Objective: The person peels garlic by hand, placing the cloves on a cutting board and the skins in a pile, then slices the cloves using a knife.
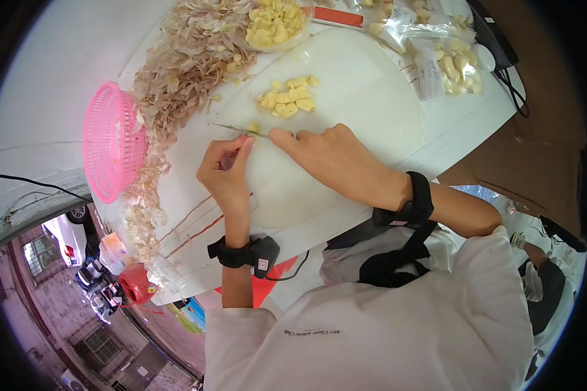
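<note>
Pointing leftward, the knife (231, 127) is held over the white cutting board (365, 85).
Long axis roughly side to side, tip angled slightly away from the body; handle enclosed by the right hand (336, 153). Left hand (225, 171): thumb and forefinger brought together beside the blade, contents unclear. Garlic pieces (285, 101) located just beyond.

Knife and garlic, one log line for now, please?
right hand: holds knife | left hand: fingertips near blade | garlic pieces: grouped beyond knife | peels: heaped
</note>
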A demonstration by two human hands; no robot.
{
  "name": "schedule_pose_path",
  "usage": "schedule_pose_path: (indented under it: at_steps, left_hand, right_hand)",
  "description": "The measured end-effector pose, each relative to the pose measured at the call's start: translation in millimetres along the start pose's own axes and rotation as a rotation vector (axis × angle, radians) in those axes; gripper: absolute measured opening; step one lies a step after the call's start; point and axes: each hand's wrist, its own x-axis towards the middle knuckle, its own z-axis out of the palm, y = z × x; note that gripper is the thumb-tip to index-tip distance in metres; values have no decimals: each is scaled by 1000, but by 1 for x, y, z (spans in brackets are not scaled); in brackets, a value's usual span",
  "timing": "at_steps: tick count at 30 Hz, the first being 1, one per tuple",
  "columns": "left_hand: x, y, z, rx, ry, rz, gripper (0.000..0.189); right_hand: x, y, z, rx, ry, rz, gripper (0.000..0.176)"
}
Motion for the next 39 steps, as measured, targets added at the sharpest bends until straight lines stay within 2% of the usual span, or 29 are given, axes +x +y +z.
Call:
schedule_pose_path:
  at_steps: [5, 10, 14, 15, 39]
  left_hand:
    - [0, -1, -2, 29, -1, -12, 8]
    - [1, -2, -4, 42, -10, 48, 9]
    - [0, -2, -6, 67, -43, 92, 9]
    - [0, -3, -7, 94, -51, 119, 9]
    - [-1, 5, -6, 21, -32, 73, 9]
  right_hand:
    - [-1, -2, 3, -3, 70, -40, 32]
    - [1, 0, 3, -5, 10, 15, 23]
    - [-3, 5, 7, -37, 22, 14, 27]
    - [-4, 6, 6, -1, 16, 22, 20]
    - [-2, -1, -3, -24, -19, -6, 19]
